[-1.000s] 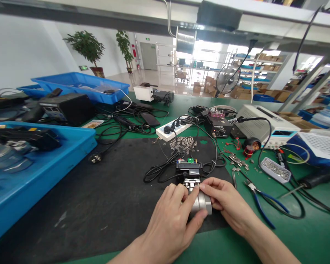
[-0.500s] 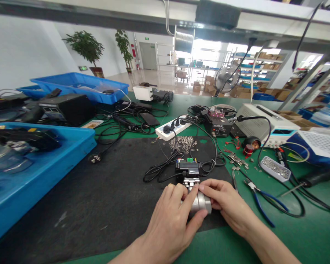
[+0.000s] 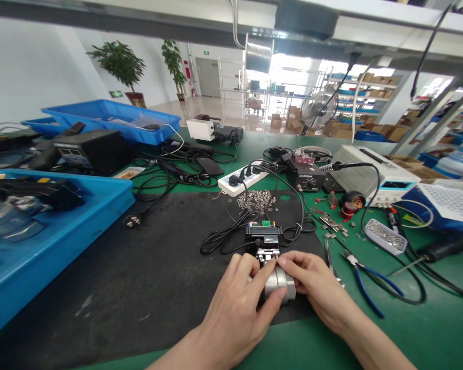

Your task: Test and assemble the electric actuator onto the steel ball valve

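A steel valve body (image 3: 284,284) lies on the black mat, joined through a small metal bracket (image 3: 268,254) to a black actuator (image 3: 263,237) with a green terminal block and black cable. My left hand (image 3: 239,300) is wrapped over the valve from the left, its thumb on the near side and its index finger reaching to the bracket. On the other side, my right hand (image 3: 318,280) is closed, thumb and index finger pinched beside the bracket's bolts. Whatever sits between those fingertips is too small to name.
Small nuts (image 3: 258,201) lie scattered on the mat (image 3: 139,288) behind the actuator, near a white power strip (image 3: 235,184). Blue-handled cutters (image 3: 364,288), a screw tray (image 3: 386,236) and a screwdriver (image 3: 435,252) are at right. A blue bin (image 3: 81,226) stands at left.
The left index finger and thumb have shifted slightly left on the valve, baring more of the metal. My right hand stays pinched at the bracket. The red light on the black soldering station no longer shows.
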